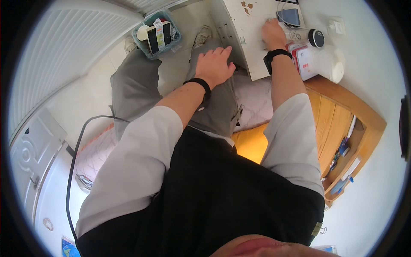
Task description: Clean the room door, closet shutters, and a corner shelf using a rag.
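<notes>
My left hand (214, 66) hovers over or rests on my grey-trousered leg (212, 106), fingers spread and nothing in them. Reaching farther forward, my right hand (274, 33) is at the top of a white cabinet (247, 41), with its fingers curled and mostly hidden. Whether it holds anything cannot be made out. Right beside it lie a clear bottle with a black lid (316, 38) and a dark flat device (289, 17) with a pale cable. Red-and-white boxes (303, 61) stand near my right wrist.
A teal bin (175, 29) holding a black box and a paper cup stands on the floor. Right of me is a wooden bedside unit (334, 109) with small items in its shelf. A yellow cushion (252, 141) lies by my hip. A black cable (75, 154) loops at left.
</notes>
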A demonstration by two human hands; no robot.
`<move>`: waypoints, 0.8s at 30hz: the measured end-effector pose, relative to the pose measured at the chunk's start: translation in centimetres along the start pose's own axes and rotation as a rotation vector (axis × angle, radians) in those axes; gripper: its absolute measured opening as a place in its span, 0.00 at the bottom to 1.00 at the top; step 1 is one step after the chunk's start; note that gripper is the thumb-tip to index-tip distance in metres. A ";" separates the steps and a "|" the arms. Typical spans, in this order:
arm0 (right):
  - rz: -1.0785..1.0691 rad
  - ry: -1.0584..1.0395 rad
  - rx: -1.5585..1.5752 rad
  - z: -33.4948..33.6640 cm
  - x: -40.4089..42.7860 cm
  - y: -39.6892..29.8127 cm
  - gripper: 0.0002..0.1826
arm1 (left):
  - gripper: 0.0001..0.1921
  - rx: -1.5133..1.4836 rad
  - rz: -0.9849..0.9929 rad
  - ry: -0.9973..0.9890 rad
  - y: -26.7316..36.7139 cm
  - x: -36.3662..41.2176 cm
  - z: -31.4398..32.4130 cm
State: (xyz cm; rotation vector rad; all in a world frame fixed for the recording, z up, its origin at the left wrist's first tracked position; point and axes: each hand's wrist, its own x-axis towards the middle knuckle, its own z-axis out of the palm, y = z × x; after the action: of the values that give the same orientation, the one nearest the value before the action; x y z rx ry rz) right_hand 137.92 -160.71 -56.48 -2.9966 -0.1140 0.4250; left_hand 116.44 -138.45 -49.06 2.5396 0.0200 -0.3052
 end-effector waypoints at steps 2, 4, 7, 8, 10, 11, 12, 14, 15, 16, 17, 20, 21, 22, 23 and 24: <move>0.236 -0.086 0.105 -2.7 -4.2 -6.5 0.22 | 0.30 0.021 -0.032 0.014 -2.4 -0.4 -0.6; 0.256 -0.096 0.090 -3.3 -7.4 -4.8 0.23 | 0.30 0.019 -0.006 -0.007 -2.1 -0.8 -0.2; 0.301 -0.150 0.092 -2.9 -13.1 -2.6 0.23 | 0.30 0.027 -0.005 -0.058 -1.9 -1.4 -0.4; 0.322 -0.149 0.100 -2.9 -15.1 -2.1 0.24 | 0.31 0.030 0.009 -0.069 -1.7 -1.6 -0.3; 0.351 -0.142 0.115 -2.3 -18.2 -0.4 0.24 | 0.31 0.031 -0.006 -0.066 -0.5 -1.6 0.9; 0.368 -0.156 0.138 -2.1 -19.3 0.3 0.24 | 0.31 0.041 -0.042 -0.072 -0.1 -1.4 1.6; 0.354 -0.183 0.143 -2.6 -19.6 -1.5 0.24 | 0.31 0.049 -0.073 -0.045 -2.0 0.4 2.0; 0.228 -0.199 0.150 -2.7 -19.2 -6.4 0.24 | 0.29 -0.104 -0.078 -0.411 -8.1 4.0 0.8; 0.330 -0.207 0.133 -1.5 -20.8 -2.2 0.23 | 0.23 -0.568 -0.417 -0.362 -2.0 4.2 0.3; 0.366 -0.206 0.126 -1.2 -21.8 -0.6 0.23 | 0.20 -0.859 -0.462 -0.291 1.1 3.6 -0.5; 0.392 -0.196 0.126 -1.0 -22.2 0.1 0.23 | 0.18 -1.150 -0.515 -0.192 2.8 3.0 -1.2; 0.379 -0.197 0.112 -1.5 -21.3 -0.6 0.22 | 0.15 -1.388 -0.624 -0.217 3.8 1.7 -0.6; 0.366 -0.216 0.098 -1.7 -21.3 -0.9 0.22 | 0.17 -1.484 -0.687 -0.217 3.6 1.2 0.2; 0.364 -0.200 0.109 -1.8 -21.3 -1.3 0.21 | 0.17 -1.553 -0.668 -0.203 3.2 0.6 0.9; 0.362 -0.206 0.104 -1.9 -21.1 -1.6 0.21 | 0.18 -1.621 -0.650 -0.190 2.8 0.5 1.5; 0.371 -0.203 0.096 -2.2 -21.0 -1.7 0.20 | 0.18 -1.628 -0.655 -0.198 2.9 0.8 1.6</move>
State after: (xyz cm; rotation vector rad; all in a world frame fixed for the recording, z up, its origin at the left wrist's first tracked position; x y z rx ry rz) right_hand 118.31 -161.13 -48.42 -2.8690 0.4386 0.7465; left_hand 117.10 -141.76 -48.97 0.8207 0.7088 -0.4924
